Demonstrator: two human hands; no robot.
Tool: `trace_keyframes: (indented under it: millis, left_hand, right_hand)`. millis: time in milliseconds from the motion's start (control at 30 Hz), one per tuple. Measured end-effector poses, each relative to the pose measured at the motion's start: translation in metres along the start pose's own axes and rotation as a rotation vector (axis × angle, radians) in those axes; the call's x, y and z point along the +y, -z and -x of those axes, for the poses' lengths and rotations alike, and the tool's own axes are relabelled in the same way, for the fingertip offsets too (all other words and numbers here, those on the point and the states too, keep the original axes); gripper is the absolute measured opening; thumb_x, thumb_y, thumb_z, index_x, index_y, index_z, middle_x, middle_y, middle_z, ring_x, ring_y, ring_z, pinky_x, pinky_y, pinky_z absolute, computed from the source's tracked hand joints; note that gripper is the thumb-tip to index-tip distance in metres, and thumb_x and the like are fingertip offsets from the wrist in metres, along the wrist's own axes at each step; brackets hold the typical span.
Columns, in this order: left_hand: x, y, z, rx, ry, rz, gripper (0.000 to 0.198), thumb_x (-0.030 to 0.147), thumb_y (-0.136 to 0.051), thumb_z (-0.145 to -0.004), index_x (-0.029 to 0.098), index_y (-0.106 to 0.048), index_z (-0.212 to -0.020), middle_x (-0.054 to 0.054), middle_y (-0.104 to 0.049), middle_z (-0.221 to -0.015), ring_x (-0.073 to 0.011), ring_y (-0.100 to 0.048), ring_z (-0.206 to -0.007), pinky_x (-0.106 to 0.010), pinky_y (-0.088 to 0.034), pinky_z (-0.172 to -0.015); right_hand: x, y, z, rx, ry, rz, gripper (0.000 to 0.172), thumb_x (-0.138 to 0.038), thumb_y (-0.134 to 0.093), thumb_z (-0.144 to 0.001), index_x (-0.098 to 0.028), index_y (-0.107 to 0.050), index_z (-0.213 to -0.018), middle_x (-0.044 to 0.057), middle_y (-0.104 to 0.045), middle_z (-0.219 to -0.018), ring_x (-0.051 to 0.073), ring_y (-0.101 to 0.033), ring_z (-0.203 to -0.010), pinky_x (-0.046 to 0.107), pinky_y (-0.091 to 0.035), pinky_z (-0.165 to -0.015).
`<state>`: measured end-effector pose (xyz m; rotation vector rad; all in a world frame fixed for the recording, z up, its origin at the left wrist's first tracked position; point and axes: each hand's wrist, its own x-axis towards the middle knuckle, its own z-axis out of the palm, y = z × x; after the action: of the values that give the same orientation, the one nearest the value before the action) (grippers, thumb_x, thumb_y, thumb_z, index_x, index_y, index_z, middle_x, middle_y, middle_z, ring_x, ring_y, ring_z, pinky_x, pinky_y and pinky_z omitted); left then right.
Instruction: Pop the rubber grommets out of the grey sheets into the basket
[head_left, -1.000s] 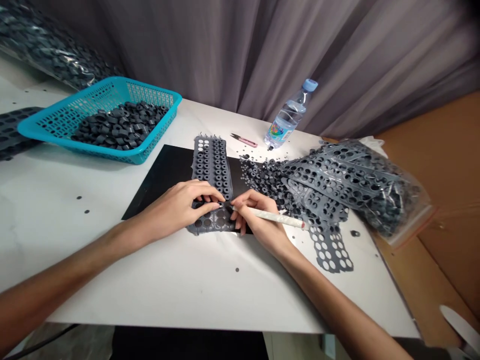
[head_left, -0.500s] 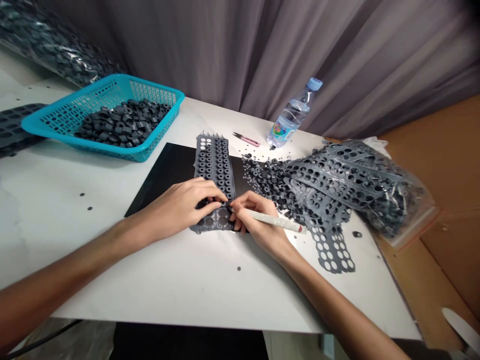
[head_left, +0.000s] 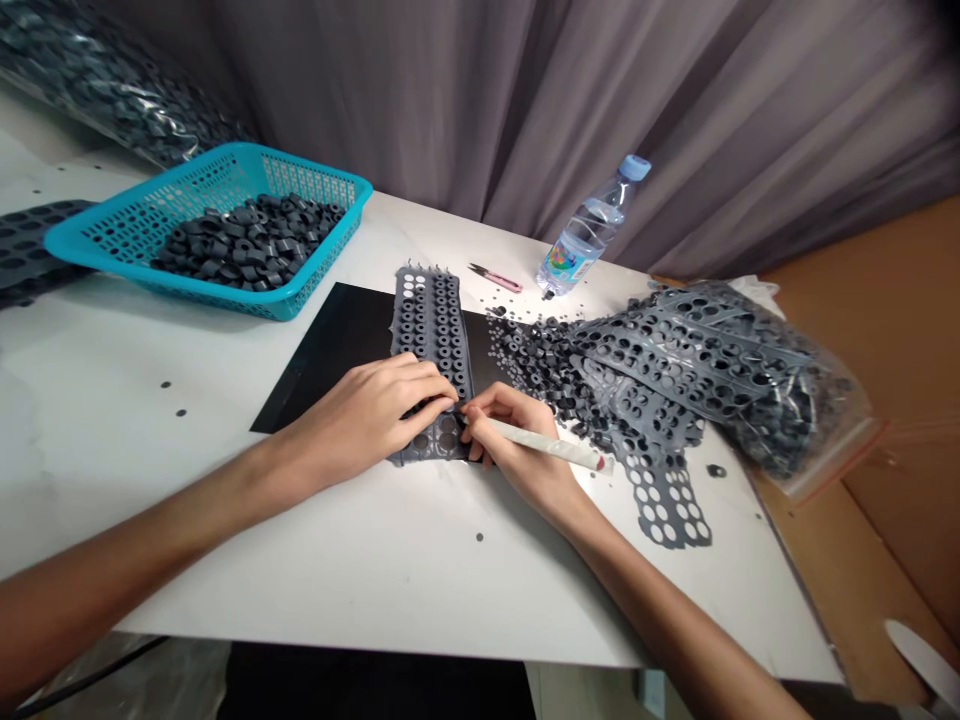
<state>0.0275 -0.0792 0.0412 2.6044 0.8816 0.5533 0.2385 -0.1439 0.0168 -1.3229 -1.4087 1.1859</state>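
A dark grey sheet of moulded rubber-like rings (head_left: 431, 315) lies lengthwise on a black mat (head_left: 319, 345). My left hand (head_left: 386, 405) rests across its near part, thumb and forefinger pinched together by the sheet's right edge; whatever is between the fingertips is hidden. Close beside it, my right hand (head_left: 517, 430) grips a slim white pen-shaped tool (head_left: 551, 443) with a red mark near its back end. The tool's tip meets the sheet's edge next to my left fingertips, too small to make out. Large round recesses show at the sheet's near end.
A turquoise basket (head_left: 97, 255) of loose grey rings stands left. Pink-handled thread snips (head_left: 496, 278) and a water bottle (head_left: 589, 230) are behind the mat. On the right lie loose rings, punched-out sheets (head_left: 667, 490) and a plastic bag (head_left: 817, 420).
My left thumb and forefinger have closed together and shifted slightly right, towards the tool's tip. My right hand and the tool stay almost in place.
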Motion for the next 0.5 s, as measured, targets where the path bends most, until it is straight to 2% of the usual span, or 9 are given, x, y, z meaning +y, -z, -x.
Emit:
trace_keyframes:
  millis: [100,167,267,333,433,500]
  left_hand:
    - [0.0,-0.002,0.001,-0.011,-0.043,-0.044,0.018,0.03,-0.058,-0.107,0.02,-0.072,-0.108,-0.002,-0.074,-0.108,-0.0221,-0.066,-0.099,-0.035,-0.048,-0.089]
    - [0.001,-0.007,0.003,0.0,-0.098,-0.106,0.019,0.026,-0.054,-0.108,0.02,-0.072,-0.106,-0.004,-0.074,-0.111,-0.0231,-0.066,-0.101,-0.037,-0.048,-0.089]
    - [0.003,-0.011,0.004,0.087,-0.104,-0.082,0.022,0.021,-0.049,-0.109,0.018,-0.07,-0.103,-0.004,-0.074,-0.107,-0.0223,-0.067,-0.098,-0.038,-0.048,-0.09]
    - [0.005,-0.007,0.002,0.221,0.004,0.055,0.019,0.024,-0.052,-0.108,0.018,-0.069,-0.101,-0.004,-0.074,-0.103,-0.02,-0.068,-0.094,-0.036,-0.05,-0.09]
    - [0.0,0.01,-0.005,0.415,0.239,0.369,0.014,0.031,-0.062,-0.103,0.019,-0.069,-0.1,-0.004,-0.073,-0.099,-0.0185,-0.069,-0.092,-0.032,-0.054,-0.09]
    - [-0.007,0.021,-0.009,0.408,0.355,0.644,0.017,0.036,-0.069,-0.099,0.019,-0.071,-0.102,-0.005,-0.073,-0.102,-0.0197,-0.071,-0.096,-0.032,-0.056,-0.093]
  right_hand:
    - [-0.001,0.0,0.001,-0.009,0.016,0.038,0.006,-0.023,-0.062,-0.094,-0.02,-0.064,-0.089,-0.002,-0.066,-0.074,0.012,-0.063,-0.06,0.021,-0.047,-0.054]
    - [-0.003,-0.001,0.003,-0.006,0.019,0.083,0.007,-0.024,-0.061,-0.095,-0.02,-0.064,-0.089,-0.003,-0.064,-0.072,0.011,-0.061,-0.059,0.021,-0.045,-0.054]
    - [-0.004,-0.001,0.004,0.002,0.02,0.139,0.009,-0.024,-0.06,-0.095,-0.021,-0.063,-0.087,-0.004,-0.061,-0.068,0.011,-0.058,-0.059,0.021,-0.043,-0.053]
    - [-0.003,-0.002,0.005,0.002,0.018,0.136,0.009,-0.022,-0.061,-0.094,-0.021,-0.062,-0.086,-0.004,-0.06,-0.068,0.011,-0.058,-0.059,0.02,-0.043,-0.053]
    - [-0.001,-0.001,0.004,0.0,-0.005,0.07,0.008,-0.02,-0.06,-0.094,-0.021,-0.062,-0.087,-0.004,-0.063,-0.071,0.011,-0.061,-0.06,0.02,-0.045,-0.052]
    - [0.0,0.0,0.002,0.002,-0.026,-0.014,0.006,-0.022,-0.06,-0.095,-0.02,-0.062,-0.089,-0.002,-0.066,-0.074,0.012,-0.063,-0.059,0.02,-0.048,-0.051]
